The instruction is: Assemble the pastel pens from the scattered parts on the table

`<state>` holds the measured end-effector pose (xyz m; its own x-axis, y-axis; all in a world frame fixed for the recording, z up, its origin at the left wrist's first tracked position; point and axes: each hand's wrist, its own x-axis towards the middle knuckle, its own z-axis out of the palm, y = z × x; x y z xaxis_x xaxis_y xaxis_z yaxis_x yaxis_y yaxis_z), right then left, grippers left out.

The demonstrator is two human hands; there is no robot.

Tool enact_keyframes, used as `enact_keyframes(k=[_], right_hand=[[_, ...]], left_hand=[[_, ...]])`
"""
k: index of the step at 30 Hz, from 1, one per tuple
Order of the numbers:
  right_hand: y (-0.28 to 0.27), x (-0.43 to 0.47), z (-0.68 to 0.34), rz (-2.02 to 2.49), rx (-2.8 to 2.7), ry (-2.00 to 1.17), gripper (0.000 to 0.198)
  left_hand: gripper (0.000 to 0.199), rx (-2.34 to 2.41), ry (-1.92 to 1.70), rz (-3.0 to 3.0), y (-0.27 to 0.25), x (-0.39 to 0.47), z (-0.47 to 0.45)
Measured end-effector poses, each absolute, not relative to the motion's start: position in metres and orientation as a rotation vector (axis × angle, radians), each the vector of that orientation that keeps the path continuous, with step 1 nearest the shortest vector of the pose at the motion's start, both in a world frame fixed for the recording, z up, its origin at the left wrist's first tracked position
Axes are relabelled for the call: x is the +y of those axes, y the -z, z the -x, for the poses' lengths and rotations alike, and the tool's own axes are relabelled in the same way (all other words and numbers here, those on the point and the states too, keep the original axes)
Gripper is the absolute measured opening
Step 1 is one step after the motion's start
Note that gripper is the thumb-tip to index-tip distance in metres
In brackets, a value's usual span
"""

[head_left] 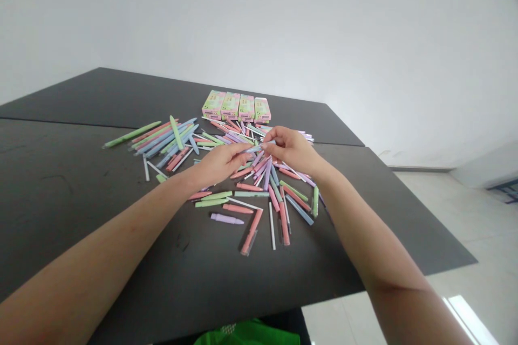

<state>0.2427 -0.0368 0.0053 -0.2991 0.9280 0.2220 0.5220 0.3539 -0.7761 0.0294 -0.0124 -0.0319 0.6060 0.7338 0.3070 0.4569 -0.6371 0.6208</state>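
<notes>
Both hands meet above a loose heap of pen parts in the middle of the dark table. My left hand (222, 163) pinches one end of a light blue pen (254, 149), and my right hand (294, 150) grips its other end. Fingers hide much of this pen. Below them are pink, green, blue and purple pen barrels, among them a purple barrel (227, 219) near the front. Thin white refills lie in between, one of them a white refill (272, 226) pointing toward me. A pink pen with a clear cap (248, 242) lies closest to the front edge.
Several pink-and-green boxes (213, 103) stand in a row behind the heap. To the left is a pile of whole-looking pens (164, 137), with a green pen (133, 135) at its outer side. The dark table (101, 253) has a seam across it, and a white wall rises behind.
</notes>
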Motion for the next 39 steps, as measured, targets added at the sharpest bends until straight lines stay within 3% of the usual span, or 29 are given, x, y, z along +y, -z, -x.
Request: enact_keyframes(k=[8, 17, 21, 24, 28, 33, 39], right_hand=[[0.0, -0.028, -0.238, 1.123, -1.755, -1.012, 0.026], [0.013, -0.03, -0.237, 1.106, -1.684, -1.013, 0.031], [0.016, -0.023, -0.249, 1.224, -1.669, -0.874, 0.026], [0.023, -0.016, -0.26, 1.405, -1.832, -0.573, 0.02], [0.035, -0.012, -0.263, 1.516, -2.16, -0.3, 0.026], [0.043, -0.016, -0.255, 1.41, -2.449, -0.305, 0.034], [0.043, -0.018, -0.253, 1.51, -2.324, -0.306, 0.031]], left_hand=[[0.041, 1.044, -0.803, -2.299, 0.028, -0.01, -0.026], [0.036, 1.018, -0.828, -2.332, 0.031, -0.006, -0.025], [0.031, 1.22, -0.833, -2.266, 0.028, -0.005, -0.02], [0.026, 1.297, -0.839, -2.226, 0.028, 0.0, -0.016], [0.022, 1.351, -0.895, -2.159, 0.034, 0.009, -0.012], [0.023, 1.314, -0.95, -2.019, 0.039, 0.015, -0.008], [0.026, 0.951, -0.839, -1.725, 0.038, 0.011, -0.009]])
